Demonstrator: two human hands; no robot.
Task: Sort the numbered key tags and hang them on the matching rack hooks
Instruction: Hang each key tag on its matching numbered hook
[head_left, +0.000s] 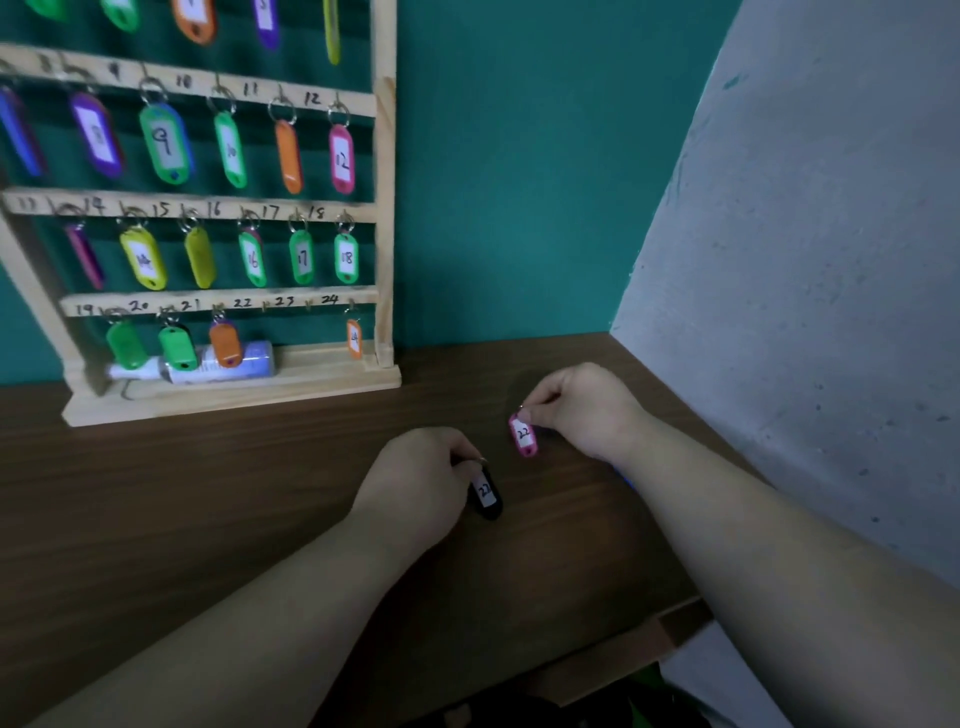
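Note:
A wooden key rack (385, 208) stands against the green wall at the left, with numbered rails and coloured tags on most hooks. On the bottom rail, two hooks between the orange tag (225, 343) and the small orange tag 24 (354, 338) hang bare. My left hand (415, 478) pinches the ring of a black tag (487, 493) whose label looks like 22 or 23. My right hand (576, 410) holds a pink tag (523, 435), apparently marked 22, by its ring. Both tags hang just above the brown table (208, 493).
A white tube (208, 364) lies on the rack's base behind the bottom tags. A grey concrete wall (805, 260) closes the right side. The table's front edge runs at the lower right, with a lower wooden ledge (623, 654) beneath it.

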